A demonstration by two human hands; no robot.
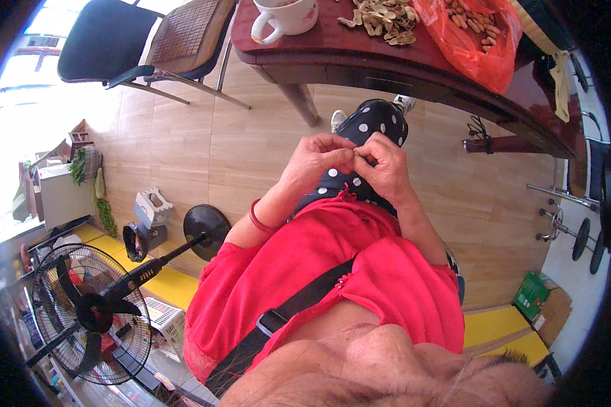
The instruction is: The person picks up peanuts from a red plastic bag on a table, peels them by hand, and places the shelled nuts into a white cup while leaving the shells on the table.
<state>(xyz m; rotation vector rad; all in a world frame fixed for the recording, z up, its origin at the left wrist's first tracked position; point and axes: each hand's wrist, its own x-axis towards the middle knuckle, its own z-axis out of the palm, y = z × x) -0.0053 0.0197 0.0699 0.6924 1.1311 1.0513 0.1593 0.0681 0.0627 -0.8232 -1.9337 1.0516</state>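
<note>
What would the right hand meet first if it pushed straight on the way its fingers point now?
The right hand points leftward at the left hand; its fingertips already touch a small peanut pinched between both. So it meets that first, then the left fingers right behind.

glossy dark wood table (387,64), shiny orange plastic bag (475,47), glazed white ceramic mug (285,17), matt wood-look floor (237,142).
</note>
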